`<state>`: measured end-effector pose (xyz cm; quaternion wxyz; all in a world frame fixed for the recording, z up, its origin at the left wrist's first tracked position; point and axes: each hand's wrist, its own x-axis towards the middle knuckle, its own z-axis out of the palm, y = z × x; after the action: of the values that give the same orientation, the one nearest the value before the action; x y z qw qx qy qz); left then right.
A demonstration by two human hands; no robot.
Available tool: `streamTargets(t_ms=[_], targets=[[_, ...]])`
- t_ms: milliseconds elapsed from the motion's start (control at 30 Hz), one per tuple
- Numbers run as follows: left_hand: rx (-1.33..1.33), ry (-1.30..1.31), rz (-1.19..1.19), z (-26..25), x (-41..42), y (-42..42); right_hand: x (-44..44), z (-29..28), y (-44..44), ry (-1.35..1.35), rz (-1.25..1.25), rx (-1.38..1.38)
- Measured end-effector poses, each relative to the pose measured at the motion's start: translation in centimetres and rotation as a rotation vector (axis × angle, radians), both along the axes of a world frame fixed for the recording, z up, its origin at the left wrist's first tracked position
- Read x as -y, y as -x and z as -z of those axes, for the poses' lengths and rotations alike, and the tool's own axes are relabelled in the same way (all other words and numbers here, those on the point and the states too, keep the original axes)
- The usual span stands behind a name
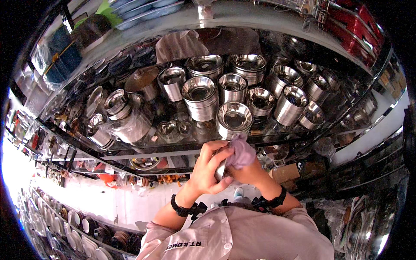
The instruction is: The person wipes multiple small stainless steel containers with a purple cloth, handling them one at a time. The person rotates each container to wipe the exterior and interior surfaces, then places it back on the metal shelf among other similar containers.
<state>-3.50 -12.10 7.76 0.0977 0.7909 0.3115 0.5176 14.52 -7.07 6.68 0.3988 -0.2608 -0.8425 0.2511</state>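
Note:
My left hand grips a shiny metal dish, seen mostly edge-on and partly hidden by the fingers. A purple cloth is bunched in my right hand and pressed against the dish's far side. Both hands are held in front of the shelf edge. Just beyond them stands a stack of stainless steel bowls. Behind it rise a taller stack of steel bowls and a narrower stack. Another tall stack is to the right.
A dark glossy shelf carries the stacks. Left on it are a plastic-wrapped metal pot, a brown lidded pot and small glass bowls. Overhead runs an upper shelf. A cardboard box sits low right; racked plates stand lower left.

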Motion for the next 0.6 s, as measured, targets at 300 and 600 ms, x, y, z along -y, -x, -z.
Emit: streamTargets(t_ms=[300,600], targets=[[0.133,0.113,0.148,1.0,-0.8,-0.1,0.8,-1.4,-2.2,0.424,-0.493,0.117],[0.474,0.003,0.007,2.2,-1.9,-0.4,-2.2,0.9,-6.8,0.356,0.071,-0.032]])
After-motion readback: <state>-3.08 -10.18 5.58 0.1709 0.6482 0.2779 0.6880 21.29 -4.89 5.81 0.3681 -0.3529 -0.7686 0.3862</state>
